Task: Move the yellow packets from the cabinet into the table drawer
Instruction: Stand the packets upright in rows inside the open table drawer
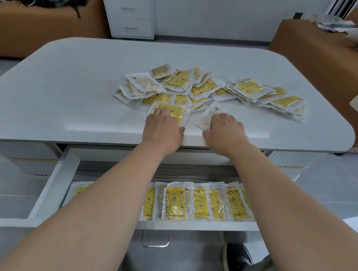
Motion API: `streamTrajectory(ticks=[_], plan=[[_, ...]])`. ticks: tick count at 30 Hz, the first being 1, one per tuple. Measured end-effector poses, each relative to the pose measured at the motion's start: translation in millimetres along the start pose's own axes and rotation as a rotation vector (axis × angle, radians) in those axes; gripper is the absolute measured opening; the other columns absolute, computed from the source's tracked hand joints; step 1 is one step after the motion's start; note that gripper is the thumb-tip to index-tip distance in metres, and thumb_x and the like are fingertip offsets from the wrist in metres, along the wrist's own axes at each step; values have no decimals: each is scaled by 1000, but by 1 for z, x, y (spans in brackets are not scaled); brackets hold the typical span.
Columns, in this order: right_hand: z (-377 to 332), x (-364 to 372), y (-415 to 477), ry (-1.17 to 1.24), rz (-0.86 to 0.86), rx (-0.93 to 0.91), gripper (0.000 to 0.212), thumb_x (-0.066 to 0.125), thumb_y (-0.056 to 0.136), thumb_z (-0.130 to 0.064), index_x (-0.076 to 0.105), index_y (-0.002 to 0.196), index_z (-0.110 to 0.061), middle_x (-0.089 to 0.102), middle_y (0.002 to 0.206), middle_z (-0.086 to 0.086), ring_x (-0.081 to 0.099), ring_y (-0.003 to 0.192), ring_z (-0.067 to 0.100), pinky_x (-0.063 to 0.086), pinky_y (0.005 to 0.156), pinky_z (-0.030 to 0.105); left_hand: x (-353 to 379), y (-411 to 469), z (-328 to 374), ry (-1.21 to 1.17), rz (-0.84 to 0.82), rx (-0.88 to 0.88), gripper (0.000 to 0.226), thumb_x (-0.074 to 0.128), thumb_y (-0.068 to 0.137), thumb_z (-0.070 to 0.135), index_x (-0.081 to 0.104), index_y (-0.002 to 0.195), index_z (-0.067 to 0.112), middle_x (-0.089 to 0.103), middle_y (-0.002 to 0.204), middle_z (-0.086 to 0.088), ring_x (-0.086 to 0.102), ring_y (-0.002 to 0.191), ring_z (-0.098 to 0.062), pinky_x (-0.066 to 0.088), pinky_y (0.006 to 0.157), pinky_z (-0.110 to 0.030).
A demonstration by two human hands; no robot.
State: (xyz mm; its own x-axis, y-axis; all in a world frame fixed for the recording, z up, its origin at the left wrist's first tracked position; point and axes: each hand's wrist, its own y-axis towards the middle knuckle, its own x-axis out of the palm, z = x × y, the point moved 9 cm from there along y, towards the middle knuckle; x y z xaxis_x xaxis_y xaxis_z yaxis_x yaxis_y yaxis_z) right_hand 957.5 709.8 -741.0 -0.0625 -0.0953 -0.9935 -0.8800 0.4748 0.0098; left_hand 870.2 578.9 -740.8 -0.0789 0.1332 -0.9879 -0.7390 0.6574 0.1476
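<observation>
Reaching for the next pair on the tabletop: left hand (164, 124) lies palm-down with fingers on a yellow-faced packet (176, 111), and right hand (225, 128) does the same on a pale-side-up packet (209, 116). Both thumbs sit free at the near edge of the table (71, 85), so nothing is pinched, only pressed. Both packets sit at the near fringe of the loose pile (209, 88) spread mid-table. The drawer (64, 182) is pulled open right below the forearms, with a row of packets (211, 203) overlapping side by side along its front; the left part is hidden by the arm. Looks like mid-transfer, table to drawer, with most of the stock not yet moved. Next move probably: drag each packet to the edge, get thumbs under, pinch, lower in and extend the row. The film looks thin and slick, so a flat pick likely slips.
</observation>
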Motion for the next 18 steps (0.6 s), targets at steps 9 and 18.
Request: streamTrajectory(ticks=[9, 18], plan=[[-30, -6, -47, -155, 61, -250, 73, 53, 82, -79, 53, 125, -20, 53, 121, 3, 52, 112, 25, 42, 98, 41, -23, -46, -12, 45, 73, 85, 25, 42, 103, 28, 59, 118, 18, 62, 116, -4, 54, 106, -27, 38, 81, -38], [-63, -16, -72, -148, 188, -463, 15, 50, 95, -21, 56, 108, -15, 60, 100, 2, 58, 86, 26, 39, 72, 35, -17, -56, -65, -294, -3, -212, 40, 66, 90, 48, 59, 115, 17, 57, 117, -5, 54, 111, -27, 46, 89, -40]])
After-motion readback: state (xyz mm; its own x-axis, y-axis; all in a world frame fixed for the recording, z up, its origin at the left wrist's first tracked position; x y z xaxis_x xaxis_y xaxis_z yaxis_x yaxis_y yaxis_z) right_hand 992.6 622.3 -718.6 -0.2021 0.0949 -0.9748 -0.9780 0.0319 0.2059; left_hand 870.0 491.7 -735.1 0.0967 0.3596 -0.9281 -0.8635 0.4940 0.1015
